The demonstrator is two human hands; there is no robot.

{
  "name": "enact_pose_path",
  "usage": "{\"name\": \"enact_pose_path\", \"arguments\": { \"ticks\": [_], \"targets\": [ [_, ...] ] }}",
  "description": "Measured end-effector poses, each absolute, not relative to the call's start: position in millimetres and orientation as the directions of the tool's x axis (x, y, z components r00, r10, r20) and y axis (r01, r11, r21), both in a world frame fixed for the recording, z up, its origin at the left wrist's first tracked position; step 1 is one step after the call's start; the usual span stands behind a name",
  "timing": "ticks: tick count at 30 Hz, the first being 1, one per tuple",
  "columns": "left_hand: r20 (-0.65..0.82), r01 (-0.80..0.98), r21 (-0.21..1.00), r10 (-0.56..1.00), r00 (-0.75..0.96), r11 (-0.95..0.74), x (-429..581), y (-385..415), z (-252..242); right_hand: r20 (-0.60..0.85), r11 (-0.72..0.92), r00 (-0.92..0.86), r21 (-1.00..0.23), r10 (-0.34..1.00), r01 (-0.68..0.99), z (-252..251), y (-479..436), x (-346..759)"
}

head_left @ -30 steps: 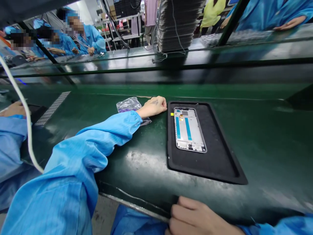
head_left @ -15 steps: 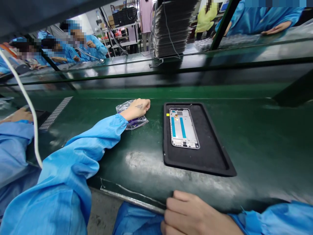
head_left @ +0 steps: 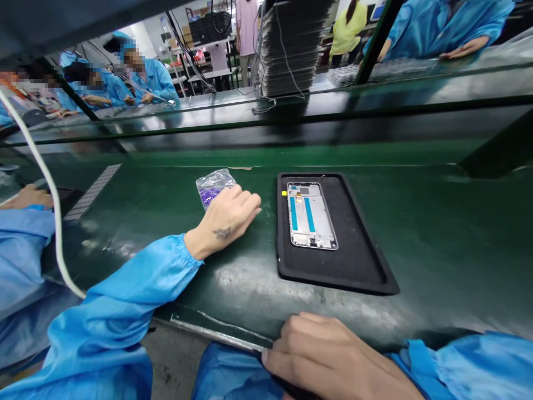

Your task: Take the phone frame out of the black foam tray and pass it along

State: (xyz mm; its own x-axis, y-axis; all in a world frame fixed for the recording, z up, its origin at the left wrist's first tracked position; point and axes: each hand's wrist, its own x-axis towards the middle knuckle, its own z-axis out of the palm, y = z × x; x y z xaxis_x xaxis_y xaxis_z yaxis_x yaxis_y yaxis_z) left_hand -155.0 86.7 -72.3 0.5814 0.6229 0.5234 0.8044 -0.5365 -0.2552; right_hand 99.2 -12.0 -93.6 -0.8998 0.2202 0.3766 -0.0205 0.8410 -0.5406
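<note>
My left hand [head_left: 227,219] lies palm down on the green belt [head_left: 437,233], fingers loosely spread. Its fingertips cover the near end of a small clear plastic bag [head_left: 213,183] with purple bits inside. Just right of the hand sits a black tray [head_left: 370,275]. It holds a silver phone frame [head_left: 311,215] with two blue strips and a yellow tab at its far left corner. My right hand [head_left: 333,355] rests at the belt's near edge, fingers curled with nothing in them. Both sleeves are blue.
A white cable [head_left: 41,166] hangs at the left. A co-worker's hand [head_left: 27,197] rests beside a dark object, with a grey dotted strip [head_left: 94,189] near it. A tall stack of dark trays [head_left: 291,50] stands behind the far rail. People in blue coats work across the line.
My left hand drew back from the tray's far left corner, left and toward me, and now lies over the bag's near end. My right hand stayed at the near edge.
</note>
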Motion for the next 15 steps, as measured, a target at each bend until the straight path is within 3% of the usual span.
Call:
{"name": "enact_pose_path", "arguments": {
  "ticks": [4,9,15],
  "targets": [
    [0.564,0.701,-0.224,0.497,0.660,-0.678,-141,69,-84,0.368,0.749,-0.851,-0.661,0.376,0.045,-90,-13,101],
    [0.534,0.580,-0.234,0.395,0.747,-0.781,-124,61,-89,0.339,0.770,-0.828,-0.617,0.447,0.163,-86,-20,104],
    [0.561,0.600,-0.161,0.428,0.709,-0.784,-126,61,-90,0.393,0.816,-0.815,-0.555,0.427,0.160,-85,-19,102]
  ]
}}
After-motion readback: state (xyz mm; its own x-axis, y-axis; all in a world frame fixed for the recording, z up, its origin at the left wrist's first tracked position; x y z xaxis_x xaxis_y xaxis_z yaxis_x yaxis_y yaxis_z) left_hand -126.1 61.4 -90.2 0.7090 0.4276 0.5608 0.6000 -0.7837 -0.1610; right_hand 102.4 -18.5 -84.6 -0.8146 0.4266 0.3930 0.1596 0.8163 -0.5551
